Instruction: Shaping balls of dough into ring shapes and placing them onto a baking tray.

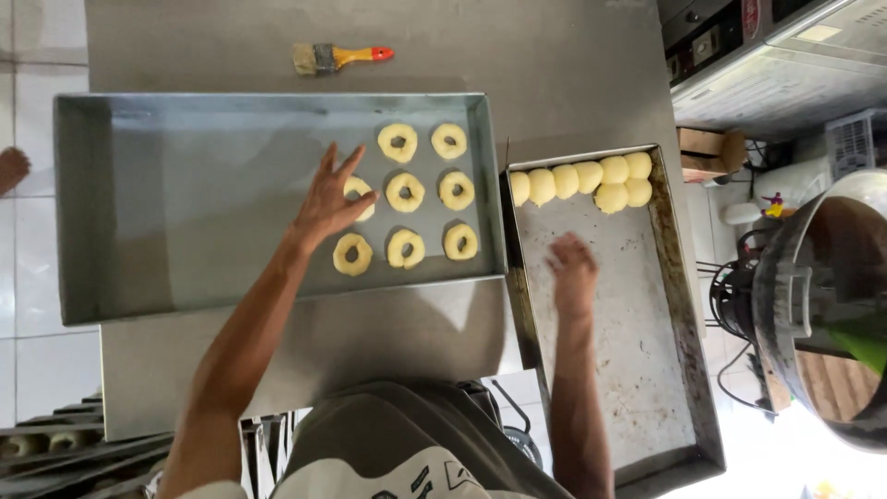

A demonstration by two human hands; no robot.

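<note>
Resting flat with fingers spread, the left hand (328, 199) presses on a pale ring of dough (359, 197) inside a deep, grey metal baking tray (185, 203); the hand is released, grasping nothing, and its fingertips partly cover that ring. Eight more dough rings (407, 192) lie in the same tray, soft, matte and yellowish, each with a hole at its centre, set in three rows just beyond the fingertips and toward the right hand's side. One of them (352, 254) lies just beside the heel of the left hand.

The right hand (571, 268) hovers open, blurred, palm down, over a second, shallower tray (684, 305), whose metal floor is dull, scratched and dusted with flour; whether it touches the tray cannot be told. Ahead of its fingers, near the tray's far edge, sits a cluster of smooth, round dough balls (582, 180), pressed against one another in a curved line, apart from the hand.

Both trays rest on a grey steel desk (554, 65). Well beyond the left hand, past the deep tray's far wall, lies a pastry brush (337, 57) with pale bristles and a yellow handle tipped in red.
</note>
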